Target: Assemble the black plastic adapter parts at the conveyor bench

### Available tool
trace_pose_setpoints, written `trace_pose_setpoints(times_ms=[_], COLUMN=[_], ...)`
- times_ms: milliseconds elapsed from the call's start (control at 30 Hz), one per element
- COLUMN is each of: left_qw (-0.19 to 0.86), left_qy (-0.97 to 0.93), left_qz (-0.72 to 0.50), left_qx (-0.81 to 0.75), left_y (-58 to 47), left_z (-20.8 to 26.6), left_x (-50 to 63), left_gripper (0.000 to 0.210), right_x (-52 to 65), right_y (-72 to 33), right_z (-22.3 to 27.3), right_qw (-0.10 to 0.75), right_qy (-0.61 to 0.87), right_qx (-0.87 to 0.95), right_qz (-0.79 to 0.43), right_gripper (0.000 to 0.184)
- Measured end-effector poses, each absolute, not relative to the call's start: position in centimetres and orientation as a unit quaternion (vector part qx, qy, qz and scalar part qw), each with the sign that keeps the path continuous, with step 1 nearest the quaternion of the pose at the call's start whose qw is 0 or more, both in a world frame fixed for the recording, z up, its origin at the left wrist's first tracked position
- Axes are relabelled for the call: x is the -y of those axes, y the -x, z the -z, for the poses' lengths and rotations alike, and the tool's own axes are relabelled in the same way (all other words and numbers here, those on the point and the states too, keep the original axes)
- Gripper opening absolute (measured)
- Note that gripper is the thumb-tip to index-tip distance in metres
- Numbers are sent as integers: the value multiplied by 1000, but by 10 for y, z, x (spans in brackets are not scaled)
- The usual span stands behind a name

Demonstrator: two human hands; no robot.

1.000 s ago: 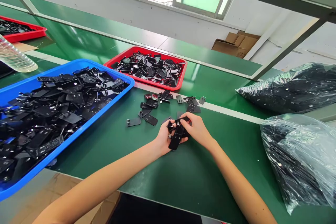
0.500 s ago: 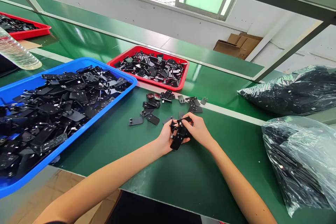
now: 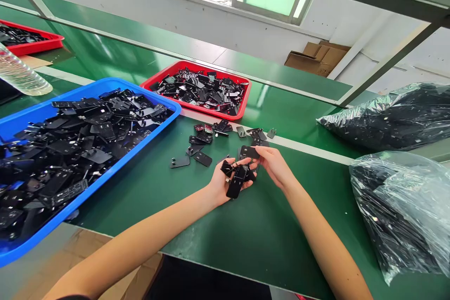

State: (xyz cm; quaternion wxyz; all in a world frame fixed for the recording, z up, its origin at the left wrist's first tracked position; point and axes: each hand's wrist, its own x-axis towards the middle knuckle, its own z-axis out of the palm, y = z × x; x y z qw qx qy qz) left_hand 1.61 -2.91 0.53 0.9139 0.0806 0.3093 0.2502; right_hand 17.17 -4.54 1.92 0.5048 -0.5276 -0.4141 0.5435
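My left hand (image 3: pixel 218 186) is palm up, with its fingers curled around several black plastic plug plates (image 3: pixel 236 186) that have small metal pins. One of them hangs lengthwise over the edge of the palm. Between the thumb and fingers of my right hand (image 3: pixel 276 165) is a single black plug plate (image 3: pixel 249 152), just above the left fingertips. Beyond the hands, loose black plates (image 3: pixel 203 159) lie scattered on the green table, a few showing prongs. Two small reddish pieces (image 3: pixel 208 129) lie among them.
A blue tray (image 3: pixel 140 144) heaped with black plates fills the left. Behind the loose plates stands a red tray (image 3: pixel 242 108) of similar parts; another red tray (image 3: pixel 54 44) is at far left, near a clear bottle (image 3: pixel 26 75). Filled plastic bags (image 3: pixel 397 211) lie at right.
My right hand has drawn slightly up and away from the left palm, and the plate it pinches now shows flat. The left hand still cradles its plates.
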Motion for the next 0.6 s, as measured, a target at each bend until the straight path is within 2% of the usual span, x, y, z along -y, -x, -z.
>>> trace_pose_setpoints(times_ms=[133,500,600], left_qw=[913,919,917], left_qy=[-82,-79,-80], left_qz=[-257,-255,-257], left_qx=[-305,-290,-293], left_y=[-16,-15,-14], left_z=[-5,-4,-5], left_x=[29,26,26], left_gripper=[41,42,42], right_x=[42,42,41], right_y=[-177,-179,-183], right_z=[-17,-23,-25], right_qw=[540,552,584], right_qy=[522,446,417], right_qx=[351,249,206], right_qz=[-560,-659,-665], right_gripper=[28,10,17])
